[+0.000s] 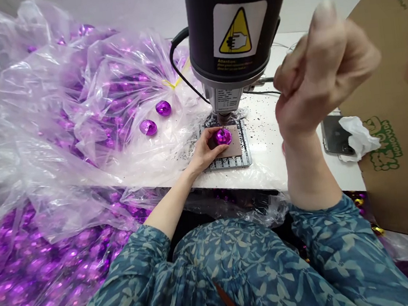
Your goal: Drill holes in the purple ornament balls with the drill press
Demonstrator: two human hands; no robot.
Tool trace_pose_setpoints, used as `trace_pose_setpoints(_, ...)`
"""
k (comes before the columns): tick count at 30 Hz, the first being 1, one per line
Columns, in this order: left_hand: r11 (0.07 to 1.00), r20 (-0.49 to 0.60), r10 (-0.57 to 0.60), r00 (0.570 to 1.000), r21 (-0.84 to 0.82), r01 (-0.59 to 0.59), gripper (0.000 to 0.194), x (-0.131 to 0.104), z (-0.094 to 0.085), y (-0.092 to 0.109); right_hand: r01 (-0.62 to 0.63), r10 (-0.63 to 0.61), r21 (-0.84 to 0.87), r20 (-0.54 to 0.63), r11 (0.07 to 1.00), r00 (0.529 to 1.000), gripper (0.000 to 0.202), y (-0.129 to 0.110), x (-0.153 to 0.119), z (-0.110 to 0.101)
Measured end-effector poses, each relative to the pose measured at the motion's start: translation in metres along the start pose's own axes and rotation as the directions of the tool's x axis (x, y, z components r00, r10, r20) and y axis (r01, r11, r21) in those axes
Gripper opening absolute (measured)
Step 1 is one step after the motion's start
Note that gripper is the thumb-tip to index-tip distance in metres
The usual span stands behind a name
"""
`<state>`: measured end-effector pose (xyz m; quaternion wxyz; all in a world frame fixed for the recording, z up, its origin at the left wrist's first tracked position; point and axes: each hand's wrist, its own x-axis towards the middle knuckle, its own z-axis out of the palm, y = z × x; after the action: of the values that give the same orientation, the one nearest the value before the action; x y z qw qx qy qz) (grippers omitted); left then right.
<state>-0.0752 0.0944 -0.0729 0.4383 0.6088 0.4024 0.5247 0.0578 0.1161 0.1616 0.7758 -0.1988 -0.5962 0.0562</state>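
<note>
Under the chuck of a small drill press (243, 30), my left hand (205, 148) pinches a shiny purple faceted bead (224, 137) between thumb and fingers. The bead rests on a flat brown board (236, 148), which lies on the slotted metal base (247, 160). The drill's tip meets the top of the bead; how deep it goes I cannot tell. Raised at the right, my right hand (326, 60) is closed at the end of the press's feed lever (266, 80). The fingers cover the grip of that lever. Two loose purple beads, a near one (148, 127) and a far one (163, 108), lie left of the press.
Big clear plastic bags (34, 118) of purple beads fill the left side, one tied with a yellow tie (173, 84). Dark shavings litter the white table (267, 160). A phone (334, 135), crumpled tissue (360, 137) and a cardboard box (397, 101) stand at the right.
</note>
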Motion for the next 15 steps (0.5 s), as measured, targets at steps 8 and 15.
trace_pose_setpoints(8,0.995,-0.141,0.033,0.989,0.101,-0.019,0.056,-0.009,-0.003,0.013,-0.396,0.398,0.059,-0.016,0.916,0.917,0.055,0.011,0.044,0.027)
trace_pose_setpoints(15,0.899,0.144,0.232,0.962,0.345,-0.269,0.032,-0.123,0.003,0.014,-0.536,0.543,-0.089,0.076,0.839,0.837,0.053,-0.005,0.042,0.019)
